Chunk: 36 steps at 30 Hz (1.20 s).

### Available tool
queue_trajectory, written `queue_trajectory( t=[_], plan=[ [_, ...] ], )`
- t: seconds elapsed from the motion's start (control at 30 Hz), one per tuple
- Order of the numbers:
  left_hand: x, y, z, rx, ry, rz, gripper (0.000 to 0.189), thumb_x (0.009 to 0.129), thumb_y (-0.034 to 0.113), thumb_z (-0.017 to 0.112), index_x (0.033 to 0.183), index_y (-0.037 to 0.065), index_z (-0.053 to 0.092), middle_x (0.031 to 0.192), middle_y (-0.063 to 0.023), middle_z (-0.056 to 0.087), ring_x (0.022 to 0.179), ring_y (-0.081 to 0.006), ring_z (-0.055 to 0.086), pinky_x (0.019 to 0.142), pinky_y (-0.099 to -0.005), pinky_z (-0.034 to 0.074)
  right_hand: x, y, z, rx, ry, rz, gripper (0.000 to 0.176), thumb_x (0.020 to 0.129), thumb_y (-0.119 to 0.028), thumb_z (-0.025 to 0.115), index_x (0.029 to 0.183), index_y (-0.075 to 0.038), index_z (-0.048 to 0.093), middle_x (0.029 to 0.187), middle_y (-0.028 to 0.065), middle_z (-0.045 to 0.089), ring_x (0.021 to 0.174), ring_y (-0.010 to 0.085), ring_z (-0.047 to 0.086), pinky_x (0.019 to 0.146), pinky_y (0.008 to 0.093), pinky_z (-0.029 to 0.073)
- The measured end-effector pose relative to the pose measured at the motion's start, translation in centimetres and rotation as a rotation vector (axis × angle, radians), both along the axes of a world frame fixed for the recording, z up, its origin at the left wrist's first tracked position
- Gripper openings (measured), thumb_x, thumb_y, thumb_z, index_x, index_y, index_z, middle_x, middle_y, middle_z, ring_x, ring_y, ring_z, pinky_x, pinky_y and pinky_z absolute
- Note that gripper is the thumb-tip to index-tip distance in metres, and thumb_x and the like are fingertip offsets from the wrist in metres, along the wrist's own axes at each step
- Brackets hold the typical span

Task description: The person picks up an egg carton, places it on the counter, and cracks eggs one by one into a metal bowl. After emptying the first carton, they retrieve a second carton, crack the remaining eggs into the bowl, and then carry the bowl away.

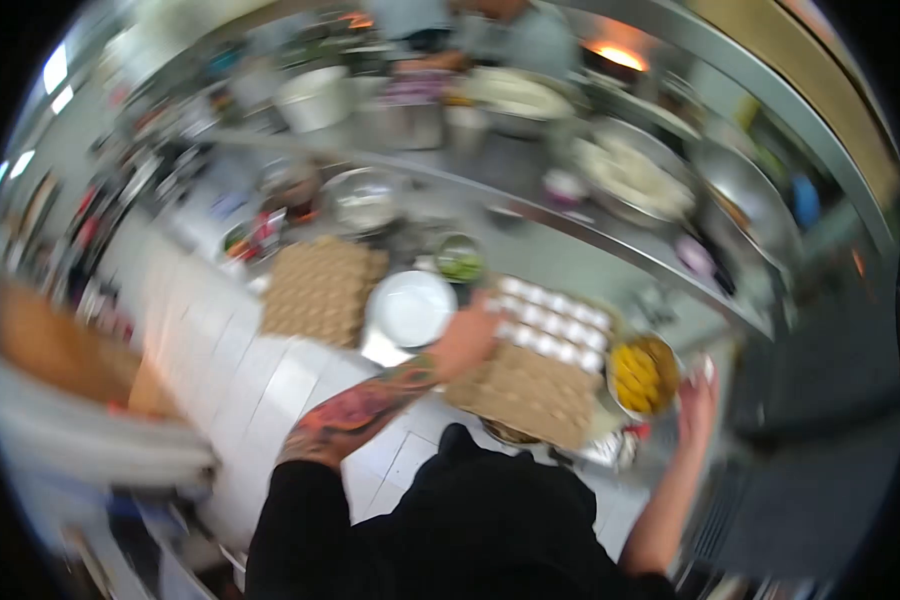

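Note:
White eggs (550, 320) stand in rows in a cardboard egg tray, with a bare brown section of tray (530, 392) on its near side. My left hand (470, 338) reaches to the left end of the egg rows; its fingers are blurred and partly hidden, so their grip does not show. To the right of the eggs, a metal bowl (675, 368) holds several yellow yolks (638, 378). Just right of this bowl, my right hand (697, 408) is raised with its fingers closed around a white egg (709, 368), of which only a small part shows.
A white bowl (415, 308) and stacked empty egg trays (320, 290) are left of my left hand. Behind them sits a small container of chopped greens (459, 258). A metal shelf (530, 205) with large bowls crosses the far side. Another person (530, 40) stands beyond, near a flame (620, 55).

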<state>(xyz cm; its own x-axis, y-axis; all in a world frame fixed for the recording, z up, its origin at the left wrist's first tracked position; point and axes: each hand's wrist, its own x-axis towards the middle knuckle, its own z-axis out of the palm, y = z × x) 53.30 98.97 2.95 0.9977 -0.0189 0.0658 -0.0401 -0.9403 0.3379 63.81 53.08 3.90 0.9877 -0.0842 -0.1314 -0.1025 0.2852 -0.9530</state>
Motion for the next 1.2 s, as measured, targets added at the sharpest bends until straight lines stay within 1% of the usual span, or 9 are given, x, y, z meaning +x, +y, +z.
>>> queue_trajectory(
  t=[0.07, 0.23, 0.43, 0.63, 0.8, 0.87, 0.9, 1.0, 1.2],
  plan=[
    [-0.3, 0.0, 1.5, -0.032, 0.074, 0.03, 0.053, 0.077, 0.008, 0.075, 0.127, 0.014, 0.059, 0.124, -0.0261, 0.051, 0.085, -0.0404, 0.07, 0.074, -0.0489, 0.059, 0.1, 0.8, -1.2, -0.19, -0.055, 0.112, 0.039, 0.106, -0.018, 0.056, 0.144, -0.019, 0.049, 0.096, -0.0057, 0.056, 0.074, 0.0003, 0.048, 0.058, 0.0172, 0.037],
    [-1.8, 1.1, 1.7, -0.267, -0.086, -0.011, 0.05, 0.081, 0.014, 0.078, 0.125, 0.013, 0.055, 0.127, -0.023, 0.05, 0.089, -0.0421, 0.069, 0.074, -0.0511, 0.056, 2.4, 1.5, -3.6, -1.012, -0.676, 0.146, 0.033, 0.108, -0.02, 0.049, 0.141, -0.014, 0.045, 0.11, 0.0124, 0.062, 0.089, 0.0268, 0.062, 0.079, 0.0406, 0.052],
    [-2.5, 1.0, -0.8, -0.725, -0.422, -0.003, 0.055, 0.087, 0.027, 0.08, 0.132, 0.01, 0.053, 0.119, -0.0128, 0.055, 0.08, -0.0291, 0.066, 0.071, -0.0383, 0.054, -1.4, 6.1, 1.9, -1.542, -0.449, 0.381, 0.036, 0.104, -0.023, 0.055, 0.138, -0.014, 0.046, 0.117, 0.0244, 0.063, 0.098, 0.0444, 0.065, 0.082, 0.0451, 0.051],
    [-2.2, -3.5, 2.2, -1.901, 0.165, 0.017, 0.045, 0.1, 0.029, 0.069, 0.136, 0.011, 0.049, 0.093, 0.0031, 0.055, 0.073, -0.0076, 0.055, 0.06, -0.024, 0.042, -0.8, 3.0, 1.1, -1.206, -0.648, 0.36, 0.039, 0.102, -0.015, 0.058, 0.139, -0.006, 0.046, 0.114, 0.0171, 0.065, 0.089, 0.0318, 0.065, 0.078, 0.0418, 0.052],
    [-0.9, -9.0, 3.8, -1.875, 0.356, 0.077, 0.058, 0.098, 0.038, 0.07, 0.143, 0.011, 0.045, 0.099, 0.0013, 0.061, 0.069, -0.0065, 0.056, 0.056, -0.0234, 0.044, -2.8, -6.4, -0.4, -0.613, -0.26, -0.131, 0.048, 0.102, -0.018, 0.062, 0.147, -0.011, 0.045, 0.11, 0.0035, 0.059, 0.091, 0.011, 0.055, 0.081, 0.0265, 0.048],
    [0.4, -11.5, 3.3, -1.819, 0.401, 0.119, 0.069, 0.097, 0.042, 0.07, 0.148, 0.006, 0.04, 0.104, -0.0007, 0.063, 0.07, -0.0069, 0.058, 0.055, -0.0236, 0.045, -2.3, -14.3, -7.6, -1.546, -0.549, -0.173, 0.063, 0.092, -0.023, 0.076, 0.148, -0.006, 0.05, 0.144, 0.0223, 0.056, 0.128, 0.0344, 0.057, 0.107, 0.0421, 0.045],
    [0.4, -12.7, 5.1, -1.733, 0.426, 0.118, 0.066, 0.097, 0.041, 0.071, 0.144, 0.005, 0.045, 0.104, -0.0017, 0.063, 0.07, -0.0071, 0.058, 0.055, -0.0237, 0.045, -4.7, -10.8, -2.1, -1.496, -0.388, -0.109, 0.067, 0.087, -0.022, 0.08, 0.146, -0.004, 0.052, 0.153, 0.026, 0.046, 0.145, 0.0415, 0.04, 0.118, 0.0474, 0.034],
    [2.2, -16.4, 4.7, -1.573, 0.517, -0.05, 0.051, 0.097, 0.04, 0.072, 0.13, 0.006, 0.053, 0.096, -0.0008, 0.063, 0.067, -0.0065, 0.057, 0.054, -0.0229, 0.044, -7.1, -2.0, 3.8, -0.758, -0.285, -0.013, 0.065, 0.085, -0.008, 0.078, 0.144, -0.007, 0.051, 0.138, 0.0115, 0.056, 0.085, 0.0164, 0.063, 0.074, 0.0313, 0.055],
    [2.5, -22.0, 5.7, -1.435, 0.654, -0.094, 0.037, 0.103, 0.038, 0.063, 0.123, 0.009, 0.054, 0.099, -0.0021, 0.061, 0.065, -0.007, 0.058, 0.052, -0.0219, 0.042, -7.1, 4.5, 4.8, -0.643, -0.612, 0.38, 0.056, 0.09, -0.009, 0.075, 0.141, -0.007, 0.052, 0.121, 0.0086, 0.061, 0.088, 0.0165, 0.065, 0.074, 0.0296, 0.055]
  ],
)
